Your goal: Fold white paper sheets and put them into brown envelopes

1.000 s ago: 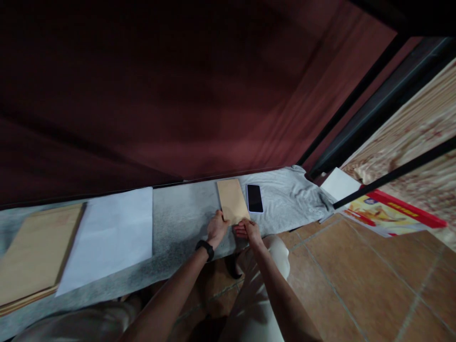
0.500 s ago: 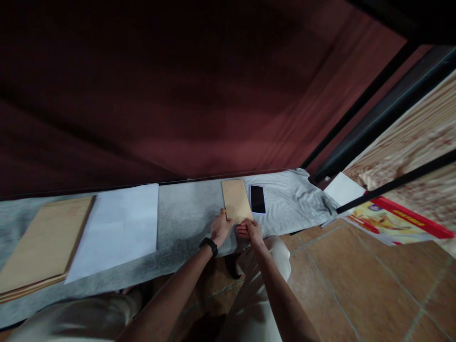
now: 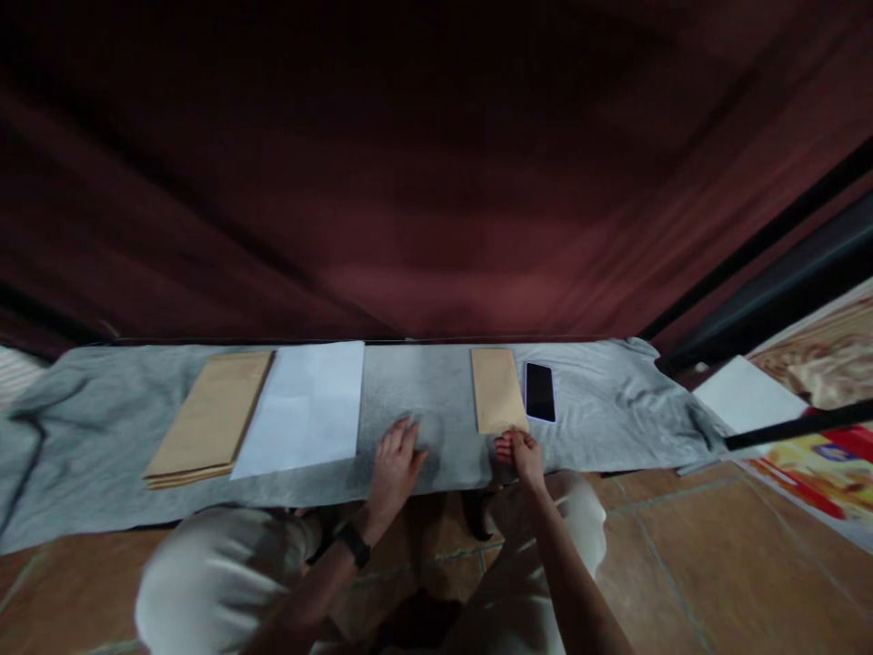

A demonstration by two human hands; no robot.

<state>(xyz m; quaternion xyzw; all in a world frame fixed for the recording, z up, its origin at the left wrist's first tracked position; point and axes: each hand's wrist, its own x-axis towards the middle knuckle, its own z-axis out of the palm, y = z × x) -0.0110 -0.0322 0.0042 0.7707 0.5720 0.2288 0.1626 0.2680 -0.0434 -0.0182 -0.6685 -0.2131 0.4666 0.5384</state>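
A small, flat brown paper rectangle [image 3: 496,391], like an envelope or folded bag, lies on the grey cloth [image 3: 419,459]. At its near right corner my right hand [image 3: 523,455] is closed, the fingertips curled and the thumb against the paper edge. My left hand [image 3: 396,466] is open with nothing in it, over the cloth between that brown piece and some white paper [image 3: 304,414]. A dark-screened phone [image 3: 540,393] with a pale rim lies just right of the brown piece.
Farther left, a stack of larger folded brown paper [image 3: 215,414] sits beside the white paper. Dark red fabric [image 3: 436,273] rises behind the cloth-covered surface. Black bars [image 3: 757,250] stand at right, near a white sheet [image 3: 747,393] and a red-yellow printed package [image 3: 828,468].
My left hand has let go of the small brown paper rectangle and moved left, its fingers opening. My right hand stays at the near corner. The camera view has turned left.
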